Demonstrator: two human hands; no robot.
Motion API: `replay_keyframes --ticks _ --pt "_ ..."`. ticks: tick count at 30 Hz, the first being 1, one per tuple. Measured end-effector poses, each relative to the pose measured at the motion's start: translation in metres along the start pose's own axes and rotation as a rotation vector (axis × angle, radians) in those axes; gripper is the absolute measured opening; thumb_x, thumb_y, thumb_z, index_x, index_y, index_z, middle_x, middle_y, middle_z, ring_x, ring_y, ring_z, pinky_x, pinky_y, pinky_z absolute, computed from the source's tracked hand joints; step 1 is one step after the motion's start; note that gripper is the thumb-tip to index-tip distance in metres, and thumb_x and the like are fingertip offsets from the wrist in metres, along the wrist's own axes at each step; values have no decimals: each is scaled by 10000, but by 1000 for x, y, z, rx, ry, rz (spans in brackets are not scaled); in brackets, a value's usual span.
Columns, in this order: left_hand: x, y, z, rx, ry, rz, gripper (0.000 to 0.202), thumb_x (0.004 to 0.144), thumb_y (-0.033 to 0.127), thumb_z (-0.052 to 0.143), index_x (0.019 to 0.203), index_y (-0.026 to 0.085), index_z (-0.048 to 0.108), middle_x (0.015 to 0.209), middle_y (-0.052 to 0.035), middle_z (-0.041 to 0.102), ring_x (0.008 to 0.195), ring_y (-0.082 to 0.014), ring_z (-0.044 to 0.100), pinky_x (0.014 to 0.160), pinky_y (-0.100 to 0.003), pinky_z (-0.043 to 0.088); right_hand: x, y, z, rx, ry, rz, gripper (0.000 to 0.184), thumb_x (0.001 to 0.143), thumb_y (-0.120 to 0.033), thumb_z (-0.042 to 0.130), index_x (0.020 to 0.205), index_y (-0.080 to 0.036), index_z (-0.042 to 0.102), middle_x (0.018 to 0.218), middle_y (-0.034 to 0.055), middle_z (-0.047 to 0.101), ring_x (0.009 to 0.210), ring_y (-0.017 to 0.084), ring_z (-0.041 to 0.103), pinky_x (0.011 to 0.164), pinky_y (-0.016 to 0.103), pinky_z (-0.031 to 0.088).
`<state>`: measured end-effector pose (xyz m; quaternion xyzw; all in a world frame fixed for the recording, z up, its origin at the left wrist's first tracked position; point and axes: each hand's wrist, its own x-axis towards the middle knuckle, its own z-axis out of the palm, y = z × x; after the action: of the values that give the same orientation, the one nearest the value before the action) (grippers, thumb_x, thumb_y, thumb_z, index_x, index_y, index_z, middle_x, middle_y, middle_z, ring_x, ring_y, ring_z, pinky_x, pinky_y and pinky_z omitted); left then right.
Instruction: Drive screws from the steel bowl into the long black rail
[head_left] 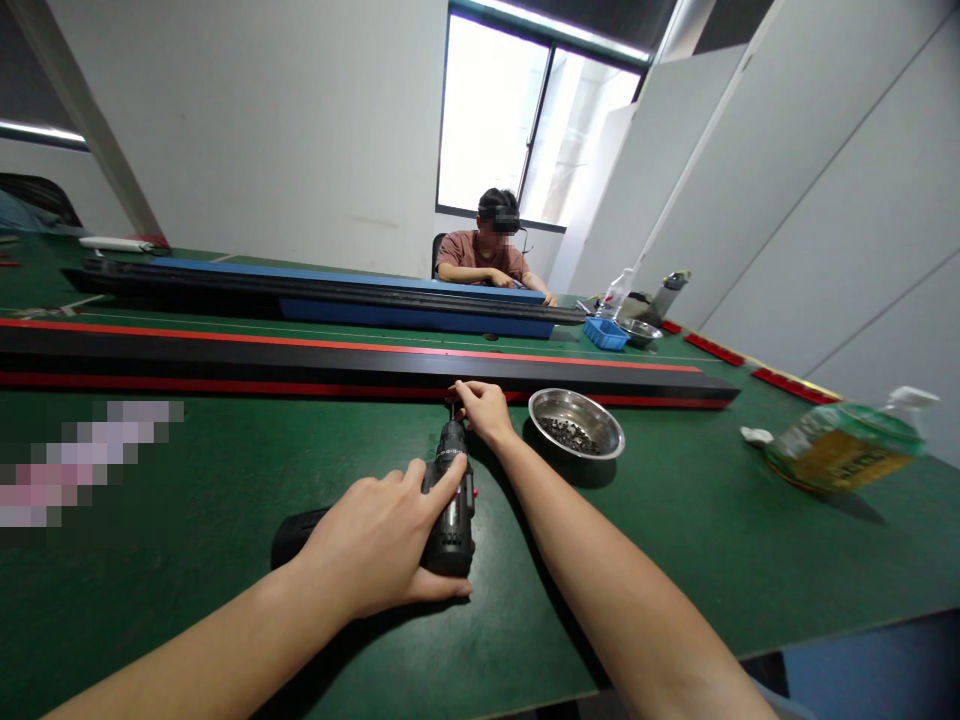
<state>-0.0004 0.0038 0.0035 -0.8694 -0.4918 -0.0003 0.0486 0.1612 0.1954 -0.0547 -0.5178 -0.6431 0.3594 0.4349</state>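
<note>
My left hand is wrapped round a black cordless drill, which lies on its side with its bit pointing away from me. At the tip of the bit, my right hand pinches with thumb and forefinger; what sits between them is too small to make out, perhaps hidden by the fingers. Just beyond is a long black bar with red edges, lying across the table. Beside my right wrist stands a metal bowl holding many small dark screws.
A green table carries everything. Farther back lie long black and blue bars, with a person seated behind them. A blue basket stands at the back right, and a large plastic bottle lies at the right.
</note>
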Motion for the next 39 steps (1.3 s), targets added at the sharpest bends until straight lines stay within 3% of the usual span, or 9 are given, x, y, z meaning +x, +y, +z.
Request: replay_keyframes --ticks 7,11,16,19,22,28,31,35,39 --pt "4 -1 1 20 -1 -2 1146 733 868 530 1618 216 205 1125 -160 636 849 -346 692 707 -444 565 2 4 -1 -51 122 -1 342 930 -386 532 891 -160 786 820 53 772 556 143 657 605 241 481" --pt "9 -5 4 36 8 -9 1159 732 889 499 1626 229 170 1148 -166 638 855 -349 698 703 -434 560 -6 0 0 -138 215 -52 320 933 -360 523 871 -183 783 802 42 763 675 170 670 671 254 466" --pt "11 -9 7 44 12 -6 1156 740 912 444 1628 229 156 1182 -183 636 849 -357 705 691 -445 559 -23 -18 -2 -195 362 -279 349 972 -351 467 890 -184 762 845 48 750 755 175 652 717 261 449" --pt "12 -10 7 51 2 -9 1165 738 918 436 1630 227 146 1174 -182 633 845 -356 703 686 -438 553 -29 -35 -24 -229 419 -372 372 990 -374 442 915 -176 748 884 62 751 762 178 652 731 265 458" --pt "12 -9 4 54 -9 -7 1161 747 912 438 1632 225 133 1146 -173 630 848 -358 698 685 -436 545 -33 -46 -65 -404 377 -305 368 976 -411 480 858 -187 747 822 66 750 738 192 663 726 276 457" --pt "12 -9 1 58 -9 8 1156 752 916 420 1629 211 156 1101 -171 638 834 -361 701 665 -427 540 -47 -33 -129 -793 364 103 360 915 -461 569 905 -186 802 929 162 774 879 290 718 781 338 485" --pt "12 -9 1 66 -8 2 1161 748 920 418 1630 217 143 1101 -171 641 835 -354 704 667 -416 540 -52 -22 -136 -840 315 201 382 887 -486 597 950 -179 816 916 189 769 878 321 728 764 360 501" --pt "12 -10 3 75 -5 6 1153 752 918 413 1629 218 148 1102 -168 647 829 -348 708 671 -412 545 -54 -23 -130 -857 297 181 351 882 -450 618 946 -171 821 886 192 766 859 312 729 766 352 502" --pt "10 -11 0 58 -10 -2 1143 753 906 437 1629 231 151 1112 -166 648 842 -364 709 677 -437 549 -58 -39 -116 -773 292 -63 269 905 -373 614 961 -187 799 941 138 774 875 259 715 800 325 488"
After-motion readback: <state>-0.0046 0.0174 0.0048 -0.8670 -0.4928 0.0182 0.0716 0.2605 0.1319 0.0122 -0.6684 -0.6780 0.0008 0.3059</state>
